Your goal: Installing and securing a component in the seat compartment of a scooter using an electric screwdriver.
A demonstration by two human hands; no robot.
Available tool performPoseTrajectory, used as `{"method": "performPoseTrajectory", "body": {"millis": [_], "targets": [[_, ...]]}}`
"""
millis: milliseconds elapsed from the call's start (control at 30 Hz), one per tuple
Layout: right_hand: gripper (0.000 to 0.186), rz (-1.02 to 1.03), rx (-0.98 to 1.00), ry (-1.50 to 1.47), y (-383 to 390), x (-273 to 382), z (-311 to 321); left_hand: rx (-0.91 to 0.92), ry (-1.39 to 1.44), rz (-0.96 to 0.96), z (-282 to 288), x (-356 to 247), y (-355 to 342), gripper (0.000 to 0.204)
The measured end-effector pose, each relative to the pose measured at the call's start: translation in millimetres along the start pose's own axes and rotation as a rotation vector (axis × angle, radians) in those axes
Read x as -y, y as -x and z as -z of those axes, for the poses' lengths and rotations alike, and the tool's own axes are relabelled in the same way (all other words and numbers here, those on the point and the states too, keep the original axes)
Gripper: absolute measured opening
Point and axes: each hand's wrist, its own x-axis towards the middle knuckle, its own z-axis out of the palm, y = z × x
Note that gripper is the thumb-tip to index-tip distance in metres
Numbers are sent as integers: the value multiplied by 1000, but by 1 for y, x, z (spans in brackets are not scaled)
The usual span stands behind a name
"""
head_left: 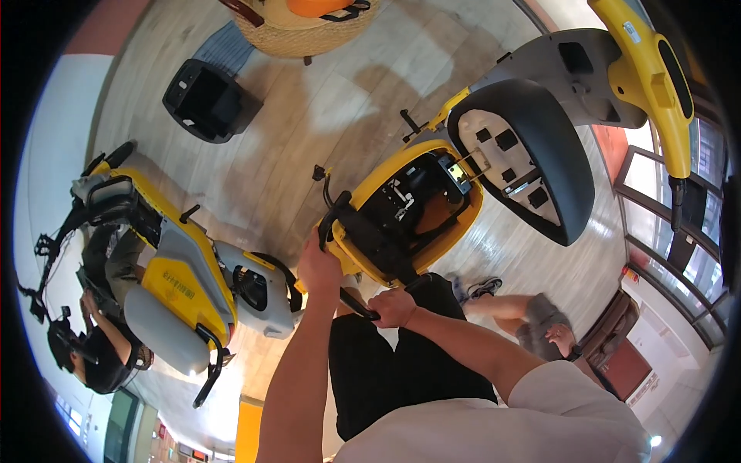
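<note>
Black, curved tubular grab rail [358, 304], apparently rigid, located at the tail of the yellow-and-grey scooter [472, 212], directly before the person's legs. Left hand [319, 266]: curled about the rail's farther bend, fingertips partly hidden. Right hand [392, 309]: closed around the nearer end, knuckles uppermost. Whether the rail is bolted fast or loose cannot be determined from this view. Assessment of handling: stiff, unlikely to flex, and light if detached; if attached, it would carry the scooter's considerable weight. Its smooth, rounded surface may turn in a damp palm, so a full wrap is preferable to a fingertip hold. Recommended purchase: one hand at each bend, well apart, as the present grip approximates. Scooter body panels are judged thin and prone to scratching, hence unsuitable for lifting. Also noted: the black padded seat [573, 181], tipped up with its pale underside exposed, should not serve as a handhold, its hinge being presumably weaker.
</note>
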Motion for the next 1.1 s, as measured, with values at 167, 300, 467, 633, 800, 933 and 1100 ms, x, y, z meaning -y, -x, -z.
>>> {"method": "performPoseTrajectory", "body": {"millis": [167,300,467,633,800,933,1100], "targets": [[20,-10,40,19,2,-4,-2,-4,-18,-28,1,-2,0,41],[27,-18,92,19,2,-4,-2,-39,47,-22,4,-5,2,40],[26,-22,98,5,-1,-1,0,-29,-16,-42,-1,3,0,42],[20,58,-70,46,-1,-3,0,-2,-34,-4,-8,8,-2,43],[22,66,-71,70,-1,0,0,57,-20,34,-1,4,1,45],[23,18,0,87,-1,1,5,35,44,33,-1,3,0,46],[23,-38,96,170,-1,1,-4,31,59,19,-5,13,-1,47]]}}
